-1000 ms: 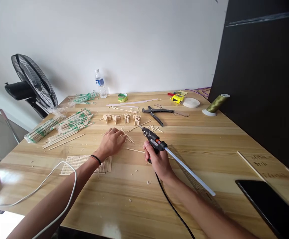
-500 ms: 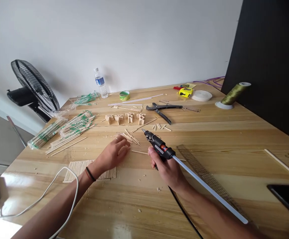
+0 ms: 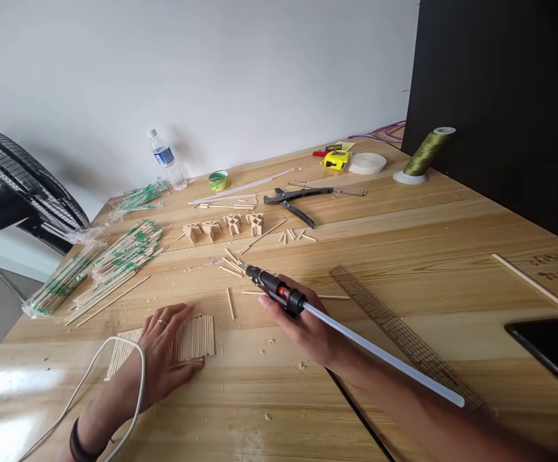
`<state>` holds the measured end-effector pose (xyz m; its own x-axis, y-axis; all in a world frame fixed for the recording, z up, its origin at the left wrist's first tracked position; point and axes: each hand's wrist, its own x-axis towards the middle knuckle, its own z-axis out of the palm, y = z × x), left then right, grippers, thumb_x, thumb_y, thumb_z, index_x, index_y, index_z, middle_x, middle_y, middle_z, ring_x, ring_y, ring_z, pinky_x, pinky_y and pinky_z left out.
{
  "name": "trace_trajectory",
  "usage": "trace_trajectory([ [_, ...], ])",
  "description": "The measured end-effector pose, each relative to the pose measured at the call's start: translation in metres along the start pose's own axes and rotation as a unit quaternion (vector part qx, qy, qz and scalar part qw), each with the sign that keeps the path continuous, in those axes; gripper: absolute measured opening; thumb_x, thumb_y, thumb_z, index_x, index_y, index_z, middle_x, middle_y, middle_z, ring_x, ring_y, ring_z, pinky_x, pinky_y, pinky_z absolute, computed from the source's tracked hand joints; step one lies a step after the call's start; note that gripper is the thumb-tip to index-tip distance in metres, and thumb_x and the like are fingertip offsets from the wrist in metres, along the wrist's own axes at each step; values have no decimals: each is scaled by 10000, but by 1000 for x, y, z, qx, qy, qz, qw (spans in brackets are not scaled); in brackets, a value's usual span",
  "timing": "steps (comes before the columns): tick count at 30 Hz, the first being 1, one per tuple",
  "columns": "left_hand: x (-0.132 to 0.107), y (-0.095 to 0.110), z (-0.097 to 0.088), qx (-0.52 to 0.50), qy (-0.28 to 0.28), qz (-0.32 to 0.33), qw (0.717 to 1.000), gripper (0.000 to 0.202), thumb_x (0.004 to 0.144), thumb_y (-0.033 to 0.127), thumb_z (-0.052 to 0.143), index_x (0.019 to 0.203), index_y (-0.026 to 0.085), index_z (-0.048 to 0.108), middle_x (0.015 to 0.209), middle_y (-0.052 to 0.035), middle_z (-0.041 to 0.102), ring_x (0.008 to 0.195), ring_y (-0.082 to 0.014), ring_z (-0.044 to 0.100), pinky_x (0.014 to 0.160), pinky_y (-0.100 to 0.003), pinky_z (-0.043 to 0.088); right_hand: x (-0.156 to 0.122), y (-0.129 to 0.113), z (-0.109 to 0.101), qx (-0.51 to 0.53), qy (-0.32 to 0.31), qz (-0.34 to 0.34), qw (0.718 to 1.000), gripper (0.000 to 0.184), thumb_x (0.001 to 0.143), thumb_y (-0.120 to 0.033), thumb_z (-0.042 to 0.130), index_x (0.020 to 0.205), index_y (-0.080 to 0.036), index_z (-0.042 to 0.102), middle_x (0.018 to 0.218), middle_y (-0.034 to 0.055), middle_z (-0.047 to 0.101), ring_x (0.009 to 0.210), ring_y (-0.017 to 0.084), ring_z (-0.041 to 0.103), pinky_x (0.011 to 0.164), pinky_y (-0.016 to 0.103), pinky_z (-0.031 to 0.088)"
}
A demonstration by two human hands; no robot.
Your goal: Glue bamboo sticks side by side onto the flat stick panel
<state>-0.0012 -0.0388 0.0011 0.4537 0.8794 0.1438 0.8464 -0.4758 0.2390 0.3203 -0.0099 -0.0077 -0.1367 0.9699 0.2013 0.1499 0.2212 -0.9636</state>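
Note:
My right hand (image 3: 303, 321) grips a black hot glue gun (image 3: 276, 289), its nozzle pointing up and left over the table. A long translucent glue stick (image 3: 385, 353) sticks out of its back. My left hand (image 3: 163, 350) lies spread over a flat panel of thin wooden sticks (image 3: 196, 337), thumb by its near edge and fingers by its far edge. The hand hides the panel's middle. Beyond the panel lies one short stick (image 3: 231, 303) by itself. A small pile of cut sticks (image 3: 231, 266) lies near the nozzle.
Several small stick-built pieces (image 3: 233, 222) stand in a row behind. Bagged sticks (image 3: 129, 250) lie left, near a fan (image 3: 24, 186) and a bottle (image 3: 168, 160). A black cutter (image 3: 298, 196), clear ruler (image 3: 404, 333), tape measure (image 3: 337, 160) and thread spool (image 3: 426, 154) are right. A white cable (image 3: 139, 378) crosses my left forearm.
My left hand has moved from the cut sticks down and left onto the panel. One short stick now lies apart from the pile. The glue gun has shifted left in view.

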Motion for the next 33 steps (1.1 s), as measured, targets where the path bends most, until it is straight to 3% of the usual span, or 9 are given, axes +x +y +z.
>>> trace_trajectory([
  [5, 10, 6, 3, -14, 8, 24, 1000, 866, 750, 295, 750, 1546, 311, 411, 1264, -108, 652, 1154, -365, 648, 990, -515, 569, -2, -3, -3, 32, -62, 7, 998, 338, 974, -480, 617, 764, -238, 513, 701, -45, 450, 660, 154, 419, 617, 281, 351],
  [8, 12, 6, 2, -12, 5, 10, 1000, 924, 679, 264, 765, 1534, 320, 421, 1343, -123, 599, 1157, -363, 652, 946, -496, 602, -4, -7, -4, 58, -91, 2, 994, 332, 973, -487, 631, 782, -233, 535, 694, -48, 470, 649, 150, 433, 612, 279, 358],
  [12, 12, 0, -1, -15, -7, 29, 999, 875, 700, 287, 785, 1505, 329, 444, 1355, -119, 611, 1203, -379, 629, 1013, -534, 568, -6, -12, -2, 65, -110, 0, 992, 342, 961, -495, 637, 776, -232, 520, 676, -60, 452, 626, 141, 427, 597, 278, 359],
  [18, 21, -3, -6, -62, -66, 22, 996, 806, 649, 217, 792, 1394, 290, 495, 1226, -86, 608, 1106, -321, 628, 954, -454, 567, -7, -12, -2, 58, -108, -5, 992, 347, 972, -477, 621, 756, -230, 509, 673, -52, 474, 630, 140, 432, 604, 284, 349],
  [23, 25, 4, -9, -53, -104, -13, 993, 618, 640, 227, 763, 1210, 257, 526, 1147, -54, 568, 1010, -286, 627, 866, -427, 562, -8, -11, -3, 72, -105, -8, 992, 311, 984, -454, 634, 786, -227, 558, 715, -40, 531, 669, 144, 473, 614, 281, 353],
  [29, 30, 16, -16, -67, -139, 5, 988, 747, 670, 176, 722, 1359, 263, 447, 1302, -85, 532, 1146, -304, 608, 989, -475, 532, -9, -10, 0, 71, -106, -22, 992, 297, 991, -415, 635, 776, -228, 553, 714, -39, 550, 673, 142, 492, 615, 285, 350],
  [33, 37, 18, -15, -67, -165, 10, 984, 687, 641, 176, 724, 1280, 241, 481, 1222, -76, 540, 1064, -296, 596, 960, -484, 520, -9, -9, 0, 66, -105, -23, 992, 292, 992, -402, 633, 772, -226, 554, 715, -38, 559, 672, 142, 496, 622, 290, 353],
])
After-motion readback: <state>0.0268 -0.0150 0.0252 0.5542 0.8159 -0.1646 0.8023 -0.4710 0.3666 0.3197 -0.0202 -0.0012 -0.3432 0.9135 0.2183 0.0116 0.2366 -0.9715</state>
